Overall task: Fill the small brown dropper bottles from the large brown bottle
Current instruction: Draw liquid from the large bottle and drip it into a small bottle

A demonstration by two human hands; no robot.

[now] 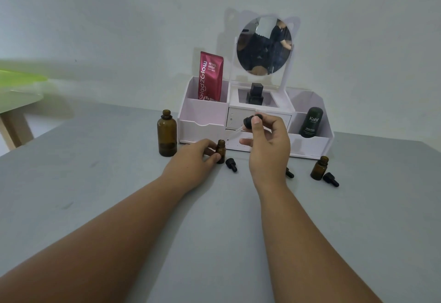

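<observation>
Your left hand [193,159] rests on the grey surface [119,183], with thumb and fingers curled around a small brown bottle [221,152] that stands upright with its mouth uncovered. Your right hand [267,145] is raised just beside it and pinches the black bulb of a dropper [248,121] between thumb and fingers. The clear tube slants down and left, and its tip is near the small bottle's mouth. The large brown bottle [167,133] stands uncapped just left of your left hand, with a dark level showing low inside. A loose black dropper cap [231,164] lies on the surface between your hands, and another [289,172] shows partly behind your right wrist. Further right, a second small bottle [319,168] stands open with a dropper cap [331,179] lying against it. Behind everything sits a white organizer [202,114] with a round mirror [263,45], a red pouch [210,76], a black bottle [254,94] and a dark green stick [311,122].
</observation>
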